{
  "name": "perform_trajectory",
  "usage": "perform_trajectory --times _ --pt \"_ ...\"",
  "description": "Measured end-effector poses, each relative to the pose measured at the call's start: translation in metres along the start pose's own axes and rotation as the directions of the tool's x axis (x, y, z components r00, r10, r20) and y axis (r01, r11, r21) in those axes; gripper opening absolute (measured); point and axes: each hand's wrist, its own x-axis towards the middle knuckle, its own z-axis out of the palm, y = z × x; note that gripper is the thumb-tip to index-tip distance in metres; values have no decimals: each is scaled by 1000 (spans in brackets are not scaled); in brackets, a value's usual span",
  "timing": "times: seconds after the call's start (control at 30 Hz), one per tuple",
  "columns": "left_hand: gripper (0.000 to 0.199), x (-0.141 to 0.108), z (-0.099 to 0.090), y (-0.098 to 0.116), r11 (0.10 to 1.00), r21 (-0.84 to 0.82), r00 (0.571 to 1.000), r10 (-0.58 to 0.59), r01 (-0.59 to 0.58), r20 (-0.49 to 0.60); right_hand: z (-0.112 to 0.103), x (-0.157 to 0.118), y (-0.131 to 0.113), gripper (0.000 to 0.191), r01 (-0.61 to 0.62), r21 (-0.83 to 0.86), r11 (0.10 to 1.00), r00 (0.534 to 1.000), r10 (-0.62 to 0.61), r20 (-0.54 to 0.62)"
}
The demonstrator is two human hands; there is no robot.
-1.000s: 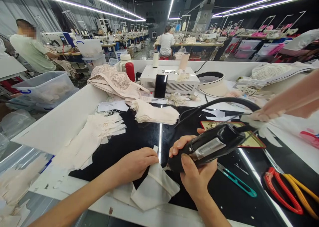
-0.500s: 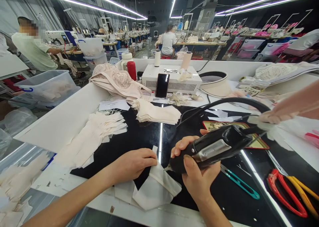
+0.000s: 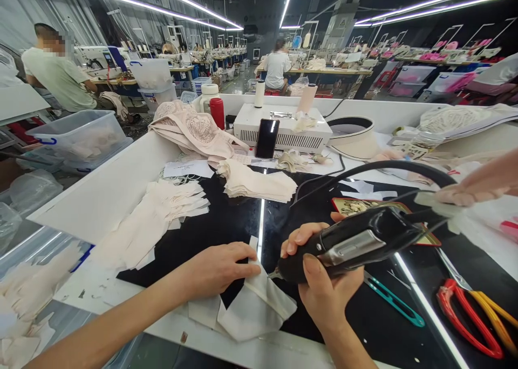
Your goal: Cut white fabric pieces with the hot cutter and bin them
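My right hand [image 3: 324, 272] is wrapped around a black corded hand tool [image 3: 343, 245] with a silver lever. Its narrow metal tip points left and meets, or nearly meets, the upper edge of a white fabric piece [image 3: 251, 312]. The fingertips of my left hand [image 3: 226, 269] hold the narrow upper end of this piece, left of the tip. A raised band runs across the fabric, which lies near the front table edge. Another pale piece [image 3: 204, 309] lies partly beneath it. Whether the tip touches the fabric is hard to tell.
Stacks of cream fabric [image 3: 154, 223] and folded cream pieces [image 3: 257, 181] lie behind my hands. Red-and-yellow scissors [image 3: 465, 309], a teal thread snipper [image 3: 394, 299] and a shallow tray [image 3: 352, 204] are on the right. A thick cable [image 3: 388, 165] arches there. A phone [image 3: 267, 138] leans against a white box [image 3: 246, 123].
My left fingers have loosened and shifted slightly on the fabric's upper end, with the index finger straighter. The whole view has moved a little; the hand tool stays beside the fabric.
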Motion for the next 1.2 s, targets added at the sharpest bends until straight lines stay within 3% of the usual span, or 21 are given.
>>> perform_trajectory --times 1.2 --pt "58 -10 11 0 994 -107 993 -9 -3 -114 11 1 5 43 -11 -76 997 1000 11 -4"
